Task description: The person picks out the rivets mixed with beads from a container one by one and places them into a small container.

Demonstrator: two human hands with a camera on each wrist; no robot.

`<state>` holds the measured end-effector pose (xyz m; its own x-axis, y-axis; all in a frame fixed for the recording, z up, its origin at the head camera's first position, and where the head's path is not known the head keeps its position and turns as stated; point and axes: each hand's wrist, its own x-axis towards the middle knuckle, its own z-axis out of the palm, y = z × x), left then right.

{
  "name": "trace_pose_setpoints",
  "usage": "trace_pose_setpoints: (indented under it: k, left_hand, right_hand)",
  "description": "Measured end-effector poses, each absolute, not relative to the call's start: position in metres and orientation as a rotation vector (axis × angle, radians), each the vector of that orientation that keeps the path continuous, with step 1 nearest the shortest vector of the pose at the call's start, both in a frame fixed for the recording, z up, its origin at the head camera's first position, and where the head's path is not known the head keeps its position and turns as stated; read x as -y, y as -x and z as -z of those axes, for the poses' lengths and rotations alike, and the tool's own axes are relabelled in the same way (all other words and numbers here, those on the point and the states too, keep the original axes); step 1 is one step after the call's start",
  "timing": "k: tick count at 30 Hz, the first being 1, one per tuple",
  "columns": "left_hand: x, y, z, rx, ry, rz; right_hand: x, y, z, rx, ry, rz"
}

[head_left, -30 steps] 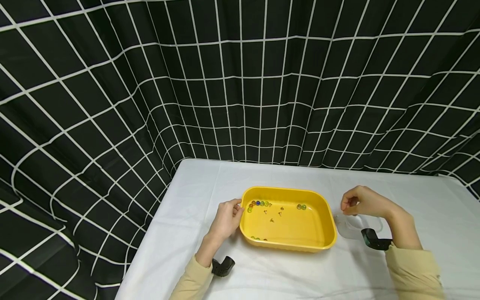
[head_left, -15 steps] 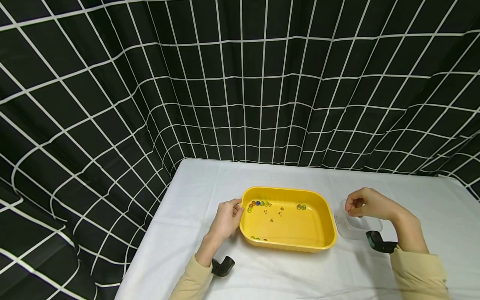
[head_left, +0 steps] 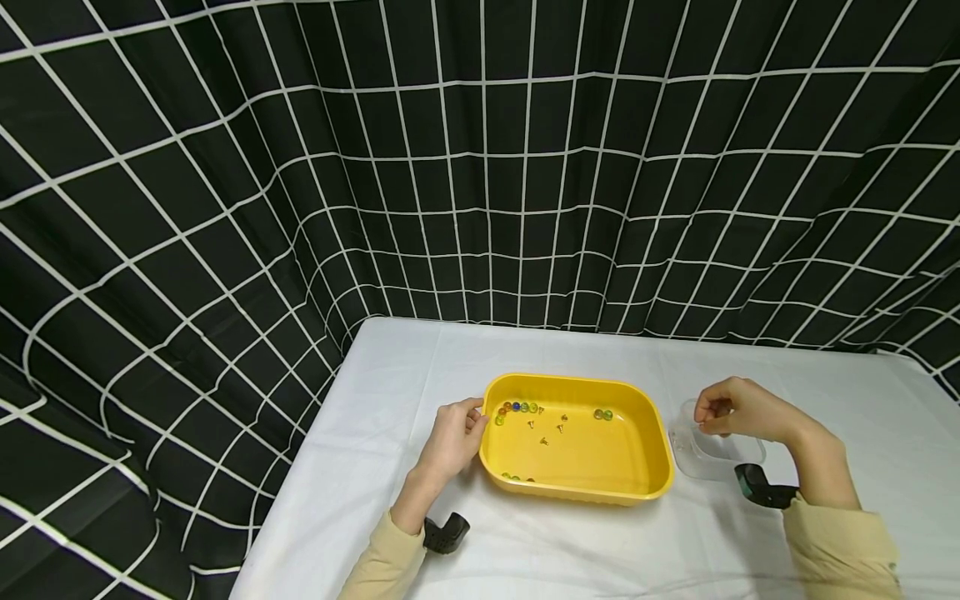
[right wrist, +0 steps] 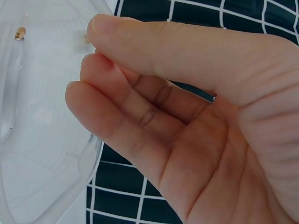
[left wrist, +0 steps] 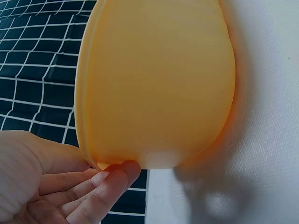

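Observation:
My left hand [head_left: 452, 435] pinches the left rim of a yellow plastic tub [head_left: 577, 492], thumb and fingertips meeting at its edge [left wrist: 86, 116]. Glass marbles [head_left: 516, 407] and small brass-coloured screws [head_left: 560, 428] lie scattered inside it. Over a clear plastic container [head_left: 705, 468] to the right of the tub hovers my right hand [head_left: 750, 410], fingers curled and thumb near the index finger. In the right wrist view a small gold piece [right wrist: 20, 33] lies in that container. Beside the thumb tip is a small blurred brownish spot [right wrist: 87, 38]; whether the fingers hold anything is unclear.
A white cloth [head_left: 420, 358] covers the table. Behind and to the left hangs a black curtain [head_left: 525, 192] with a white grid. The clear container stands close against the tub's right end. Each wrist wears a black camera mount [head_left: 447, 533].
My right hand has shifted a little to the right, further over the clear container. The left hand and the tub have stayed in place.

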<state>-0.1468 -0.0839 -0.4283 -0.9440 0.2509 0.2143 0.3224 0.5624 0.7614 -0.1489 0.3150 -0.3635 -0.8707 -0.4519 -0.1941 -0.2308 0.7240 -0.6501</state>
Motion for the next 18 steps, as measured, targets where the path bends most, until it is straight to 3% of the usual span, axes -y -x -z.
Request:
trace_pose_setpoints:
  k: [18]
  left_hand:
    - [0.086, 0.146, 0.428, 2.709, 0.499, 1.347]
  right_hand:
    - [-0.303, 0.155, 0.358, -2.643, 0.622, 0.862]
